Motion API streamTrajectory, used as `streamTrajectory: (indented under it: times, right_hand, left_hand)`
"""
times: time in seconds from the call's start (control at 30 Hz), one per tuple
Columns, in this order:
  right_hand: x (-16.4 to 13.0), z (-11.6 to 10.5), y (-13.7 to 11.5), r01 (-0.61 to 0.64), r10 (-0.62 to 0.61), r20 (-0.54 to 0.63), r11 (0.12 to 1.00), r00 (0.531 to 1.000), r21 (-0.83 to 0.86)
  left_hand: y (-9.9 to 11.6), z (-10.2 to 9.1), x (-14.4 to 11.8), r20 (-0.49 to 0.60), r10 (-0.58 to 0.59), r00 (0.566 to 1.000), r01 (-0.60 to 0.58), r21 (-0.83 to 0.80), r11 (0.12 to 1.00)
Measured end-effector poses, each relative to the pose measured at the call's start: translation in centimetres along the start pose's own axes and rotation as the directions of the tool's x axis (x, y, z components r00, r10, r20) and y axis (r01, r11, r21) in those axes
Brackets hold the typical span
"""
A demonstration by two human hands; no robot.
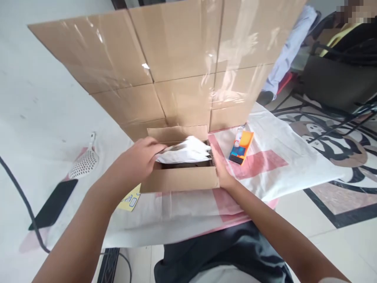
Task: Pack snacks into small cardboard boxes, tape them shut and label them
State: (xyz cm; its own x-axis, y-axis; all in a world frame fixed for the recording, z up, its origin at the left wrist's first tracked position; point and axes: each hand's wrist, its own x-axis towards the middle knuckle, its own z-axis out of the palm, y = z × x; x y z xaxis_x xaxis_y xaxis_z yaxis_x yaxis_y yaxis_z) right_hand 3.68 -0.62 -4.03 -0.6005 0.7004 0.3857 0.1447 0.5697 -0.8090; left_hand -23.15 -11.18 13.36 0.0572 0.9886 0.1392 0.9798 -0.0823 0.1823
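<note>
An open cardboard box (179,181) rests on the covered table in front of me, its flaps spread. My left hand (145,155) reaches over its left side, fingers closed on the left end of a white packet (188,151) above the opening. The packet is slightly blurred, with a layered right edge; I cannot make out its kind more closely. Against the box's right wall lies my right hand (221,169), gripping that side, with its fingers partly hidden. The inside of the box is dark and mostly covered by the packet.
A tall cardboard panel (182,59) stands behind the box. An orange and blue pack (241,147) lies to the right. Leftward are a yellow card (129,199), a white slotted ladle (85,163), a black phone-like slab (54,204) and a cable (22,196). A chair (335,84) stands beyond.
</note>
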Motion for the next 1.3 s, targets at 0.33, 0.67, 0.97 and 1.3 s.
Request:
streamTrajectory:
  times: [0.33, 0.67, 0.97, 1.3]
  right_hand:
    - [-0.1, 0.3, 0.3, 0.131, -0.13, -0.032, 0.991, 0.991, 0.04]
    - [-0.1, -0.1, -0.2, 0.156, -0.155, -0.026, 0.986, 0.988, 0.058]
    - [-0.5, -1.3, -0.1, 0.221, -0.223, -0.019, 0.95, 0.975, 0.221]
    - [4.4, -0.3, -3.4, 0.147, -0.038, -0.204, 0.821, 0.978, 0.552]
  left_hand:
    - [2.5, -0.6, -2.5, -0.197, -0.067, 0.978, 0.168, 0.561, 0.81]
    - [3.0, 3.1, 1.6, 0.22, 0.08, 0.972, -0.143, 0.285, 0.948]
    - [-1.2, 2.5, -0.2, -0.107, -0.153, 0.982, 0.158, 0.046, 0.986]
    - [-2.9, 3.8, -2.7, 0.192, -0.457, 0.869, 0.493, -0.236, 0.838]
